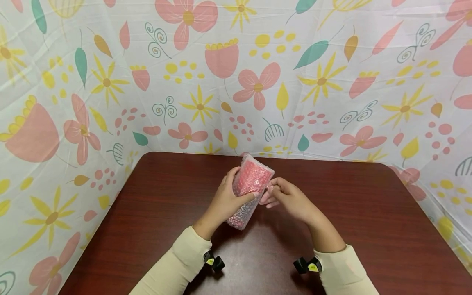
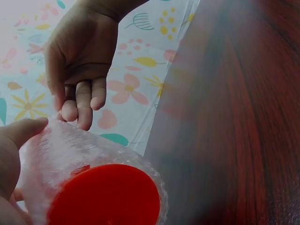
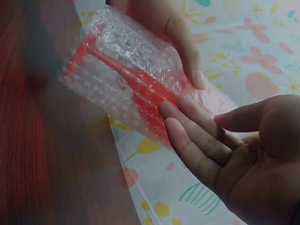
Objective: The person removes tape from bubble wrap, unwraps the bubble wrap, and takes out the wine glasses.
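A red stemmed goblet [image 3: 150, 101] lies inside a sleeve of clear bubble wrap [image 1: 254, 176], held tilted above the table. Its flat round red foot [image 2: 108, 197] faces the left wrist camera. My left hand [image 1: 226, 198] grips the wrapped goblet from the left, thumb across its near face. On the other side, my right hand [image 1: 289, 198] pinches the edge of the wrap between thumb and index finger. The other right-hand fingers [image 3: 197, 140] are loosely extended alongside the bundle. Just what the right fingertips pinch, film or tape, is too small to tell.
A dark reddish-brown wooden table [image 1: 166, 184] lies under both hands. Behind it and at both sides hangs a white floral cloth [image 1: 236, 90], close to the table's edges. Small black devices [image 1: 214, 261] are strapped at both wrists.
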### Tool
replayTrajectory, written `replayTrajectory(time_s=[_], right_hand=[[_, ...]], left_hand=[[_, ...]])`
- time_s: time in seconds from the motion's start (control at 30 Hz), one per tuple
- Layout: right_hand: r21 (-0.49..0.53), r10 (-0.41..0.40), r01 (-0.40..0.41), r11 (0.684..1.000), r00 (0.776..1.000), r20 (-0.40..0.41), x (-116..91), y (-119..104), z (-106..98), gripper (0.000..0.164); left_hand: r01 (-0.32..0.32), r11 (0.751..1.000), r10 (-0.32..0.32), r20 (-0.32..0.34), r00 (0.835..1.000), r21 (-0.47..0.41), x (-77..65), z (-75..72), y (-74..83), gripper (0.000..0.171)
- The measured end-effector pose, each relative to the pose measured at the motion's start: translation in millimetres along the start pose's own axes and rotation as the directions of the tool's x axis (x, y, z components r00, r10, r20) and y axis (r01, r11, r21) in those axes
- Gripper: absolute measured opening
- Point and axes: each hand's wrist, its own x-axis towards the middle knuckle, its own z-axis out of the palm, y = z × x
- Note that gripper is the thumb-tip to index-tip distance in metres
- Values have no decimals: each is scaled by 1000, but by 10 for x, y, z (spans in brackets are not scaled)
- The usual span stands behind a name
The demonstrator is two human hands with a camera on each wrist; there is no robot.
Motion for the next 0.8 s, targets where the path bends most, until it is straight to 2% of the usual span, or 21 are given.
replayTrajectory(time_s=[0.1, 0.23, 0.5, 0.8], right_hand=[[22, -5, 5, 1000, 1000, -3, -8, 3, -1, 24], [44, -1, 1, 999, 1000, -18, -8, 1, -2, 22], [-5, 42, -43, 999, 991, -130, 7, -21, -11, 14], [72, -53, 55, 996, 998, -33, 1, -18, -40, 17]], left_hand=[[-12, 1000, 12, 13, 1000, -13, 8, -6, -1, 91], [-25, 999, 25, -7, 1000, -39, 16, -7, -5, 85], [-21, 996, 17, -48, 999, -83, 20, -8, 3, 84], [-15, 998, 12, -46, 999, -59, 2, 1, 3, 84]])
